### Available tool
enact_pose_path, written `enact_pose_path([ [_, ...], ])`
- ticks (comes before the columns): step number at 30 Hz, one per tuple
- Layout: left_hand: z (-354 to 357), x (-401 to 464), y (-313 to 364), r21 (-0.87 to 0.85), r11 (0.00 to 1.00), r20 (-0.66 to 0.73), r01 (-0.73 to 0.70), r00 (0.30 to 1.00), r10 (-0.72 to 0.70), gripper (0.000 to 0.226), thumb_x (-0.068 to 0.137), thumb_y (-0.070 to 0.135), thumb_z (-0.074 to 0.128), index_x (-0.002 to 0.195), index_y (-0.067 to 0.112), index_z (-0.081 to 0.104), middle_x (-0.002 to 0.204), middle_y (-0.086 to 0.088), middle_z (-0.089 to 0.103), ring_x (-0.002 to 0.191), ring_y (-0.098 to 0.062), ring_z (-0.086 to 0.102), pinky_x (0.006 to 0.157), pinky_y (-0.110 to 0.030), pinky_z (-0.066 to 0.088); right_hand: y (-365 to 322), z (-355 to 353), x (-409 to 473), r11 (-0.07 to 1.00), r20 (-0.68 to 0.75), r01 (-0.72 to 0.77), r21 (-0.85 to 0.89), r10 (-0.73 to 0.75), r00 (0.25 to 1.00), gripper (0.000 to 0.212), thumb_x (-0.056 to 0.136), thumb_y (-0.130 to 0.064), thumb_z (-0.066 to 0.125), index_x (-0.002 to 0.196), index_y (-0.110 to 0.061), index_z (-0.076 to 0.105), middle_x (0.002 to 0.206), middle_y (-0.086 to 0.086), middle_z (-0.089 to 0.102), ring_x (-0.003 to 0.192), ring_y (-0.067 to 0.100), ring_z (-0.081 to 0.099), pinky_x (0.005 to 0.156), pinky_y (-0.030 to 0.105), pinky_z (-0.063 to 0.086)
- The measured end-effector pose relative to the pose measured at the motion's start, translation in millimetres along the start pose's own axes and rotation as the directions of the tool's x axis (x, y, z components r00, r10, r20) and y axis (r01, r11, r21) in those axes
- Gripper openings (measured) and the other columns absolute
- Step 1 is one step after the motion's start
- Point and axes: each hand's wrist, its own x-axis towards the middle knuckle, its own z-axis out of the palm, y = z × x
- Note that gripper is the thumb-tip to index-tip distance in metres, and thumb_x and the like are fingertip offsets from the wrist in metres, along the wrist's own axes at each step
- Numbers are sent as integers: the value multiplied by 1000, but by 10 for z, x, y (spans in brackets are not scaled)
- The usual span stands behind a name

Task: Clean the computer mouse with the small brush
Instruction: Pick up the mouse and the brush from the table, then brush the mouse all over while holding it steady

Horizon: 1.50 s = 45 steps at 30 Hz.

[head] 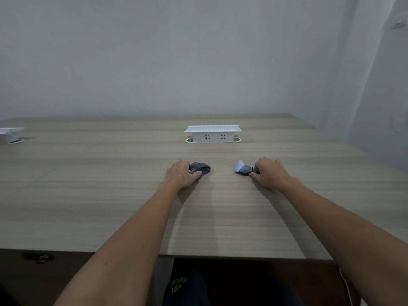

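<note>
A dark grey computer mouse (pixel 201 168) lies on the wooden desk (pixel 110 195), a little left of centre. My left hand (pixel 182 175) wraps its left side, thumb along the near edge. To the right, my right hand (pixel 268 173) pinches the handle end of a small brush (pixel 242 169), whose dark body and pale lilac bristle end point left and rest on the desk. A hand's width of bare wood separates the brush tip from the mouse.
A white pop-up socket box (pixel 213 134) stands behind the hands at mid-desk. A second white box (pixel 10 134) sits at the far left edge. A grey wall rises behind the desk and on the right. The desk's near edge is just above my knees.
</note>
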Motion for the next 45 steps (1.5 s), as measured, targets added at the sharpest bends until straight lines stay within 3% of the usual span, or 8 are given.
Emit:
enact_pose_path([
  [9, -46, 79, -7, -145, 972, 89, -186, 976, 200, 30, 85, 39, 71, 81, 10, 66, 66, 2, 54, 69, -20, 51, 54, -28, 32, 51, -117, 250, 883, -38, -32, 469, 56, 998, 22, 84, -24, 75, 89, -3, 70, 86, 10, 69, 75, 24, 61, 68, 32, 46],
  [14, -69, 164, -5, -183, 941, 173, -285, 933, 316, 32, 86, 42, 71, 102, 14, 74, 85, -2, 70, 77, -18, 59, 66, -31, 41, -30, -332, 353, 686, 28, -33, 727, 18, 999, 20, 85, -22, 77, 90, -3, 72, 75, 12, 71, 59, 16, 68, 53, 16, 52],
  [18, -97, 202, 52, -225, 922, 224, -314, 905, 363, 35, 86, 40, 71, 115, 20, 73, 103, 2, 73, 94, -17, 64, 85, -33, 47, -124, -429, 418, 556, 43, -9, 831, -49, 998, 13, 93, -18, 68, 88, -7, 71, 75, 13, 66, 61, 16, 63, 57, 17, 55],
  [23, -97, 256, 87, -304, 902, 279, -308, 876, 393, 33, 87, 36, 72, 118, 24, 72, 104, 8, 73, 96, -10, 64, 81, -23, 45, -196, -401, 543, 459, 40, -18, 888, -39, 998, 22, 96, -18, 63, 103, 3, 68, 76, 12, 63, 61, 17, 60, 61, 23, 55],
  [31, -103, 313, 124, -294, 898, 302, -328, 859, 413, 37, 89, 31, 72, 123, 19, 70, 111, 4, 73, 100, -13, 64, 85, -25, 45, -219, -278, 647, 768, 17, 37, 640, -62, 998, 19, 90, -18, 68, 90, 0, 73, 62, 3, 63, 48, 12, 59, 47, 18, 47],
  [36, -99, 330, 118, -296, 897, 311, -327, 856, 414, 35, 88, 31, 72, 122, 21, 70, 108, 5, 74, 97, -13, 65, 85, -26, 47, -296, -328, 643, 598, 33, 23, 801, -82, 996, 22, 90, -18, 70, 94, 3, 72, 66, 9, 64, 54, 16, 58, 52, 23, 52],
  [41, -98, 367, 134, -281, 908, 327, -310, 859, 395, 38, 88, 29, 73, 124, 18, 69, 113, 1, 73, 104, -16, 65, 93, -30, 48, -263, -333, 660, 812, -1, 51, 581, -62, 998, 12, 87, -17, 70, 86, -5, 75, 60, -2, 60, 51, 10, 54, 56, 25, 44],
  [45, -82, 401, 122, -260, 914, 333, -311, 860, 388, 36, 86, 33, 74, 119, 20, 71, 107, 3, 75, 101, -17, 67, 96, -36, 50, -291, -337, 652, 656, 29, 41, 754, -95, 995, 18, 90, -18, 69, 91, 0, 73, 63, 4, 62, 50, 12, 54, 50, 20, 49],
])
